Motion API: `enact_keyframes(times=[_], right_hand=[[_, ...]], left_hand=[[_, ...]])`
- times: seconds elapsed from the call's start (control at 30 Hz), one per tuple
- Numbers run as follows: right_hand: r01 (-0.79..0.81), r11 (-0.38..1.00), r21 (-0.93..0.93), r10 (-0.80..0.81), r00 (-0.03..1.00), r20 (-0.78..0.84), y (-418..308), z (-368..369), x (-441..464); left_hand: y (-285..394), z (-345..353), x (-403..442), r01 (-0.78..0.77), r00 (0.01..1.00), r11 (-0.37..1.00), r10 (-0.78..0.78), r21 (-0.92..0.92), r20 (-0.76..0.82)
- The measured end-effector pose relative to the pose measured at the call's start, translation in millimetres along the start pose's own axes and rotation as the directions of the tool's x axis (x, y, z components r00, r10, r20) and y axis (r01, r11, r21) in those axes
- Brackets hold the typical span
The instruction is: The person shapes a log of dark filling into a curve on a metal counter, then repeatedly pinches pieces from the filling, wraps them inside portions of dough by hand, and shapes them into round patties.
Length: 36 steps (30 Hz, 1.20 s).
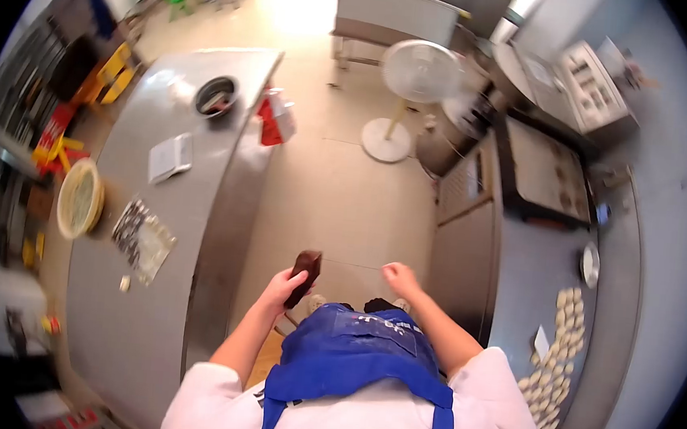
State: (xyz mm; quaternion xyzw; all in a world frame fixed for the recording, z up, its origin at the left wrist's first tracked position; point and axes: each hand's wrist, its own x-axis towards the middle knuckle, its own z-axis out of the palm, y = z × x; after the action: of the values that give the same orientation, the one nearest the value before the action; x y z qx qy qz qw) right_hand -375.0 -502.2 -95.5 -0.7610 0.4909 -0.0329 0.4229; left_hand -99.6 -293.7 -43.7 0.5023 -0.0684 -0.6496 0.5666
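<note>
My left hand point(279, 290) is wrapped around a dark brown, flat oblong object point(304, 279), held upright in front of my blue apron point(366, 341). Its exact kind does not show. To the right, my right hand point(400, 280) is curled into a loose fist above the floor, and nothing sticks out of it. Neither hand touches a table or counter. Both forearms are bare below short white sleeves.
A steel table point(135, 303) on my left bears a bowl point(216, 97), a white scale point(170, 158) and a plastic bag point(144, 239). Rows of dough pieces point(563, 345) lie on the right counter point(527, 285). A pedestal fan point(421, 71) stands ahead on the floor.
</note>
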Motion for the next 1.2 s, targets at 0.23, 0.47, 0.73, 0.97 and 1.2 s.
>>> enact_keyframes(times=[0.23,0.47,0.73,0.97,1.2], right_hand=[[-0.096,0.801,0.591,0.534,0.559,-0.634,147,-138,-158],[-0.159,0.622,0.767,0.764,0.340,-0.549,235,-98,-265],[-0.282,0.846,0.453,0.507,0.164,-0.846,222,-198,-243],[-0.385,0.846,0.368,0.390,-0.023,-0.921,291,-278,-101],[-0.577,0.800,0.166,0.348,0.220,-0.911,237,-248,-97]], left_hand=[[-2,250,133,0.102,0.800,0.771,-0.439,0.628,0.410],[-125,460,225,-0.202,0.566,0.363,-0.714,0.910,0.411],[-212,618,270,-0.979,0.095,0.046,-0.758,0.198,0.645],[-249,656,293,-0.998,-0.018,-0.013,-0.864,-0.059,0.502],[-246,572,313,-0.870,-0.378,-0.058,-0.559,-0.490,0.738]])
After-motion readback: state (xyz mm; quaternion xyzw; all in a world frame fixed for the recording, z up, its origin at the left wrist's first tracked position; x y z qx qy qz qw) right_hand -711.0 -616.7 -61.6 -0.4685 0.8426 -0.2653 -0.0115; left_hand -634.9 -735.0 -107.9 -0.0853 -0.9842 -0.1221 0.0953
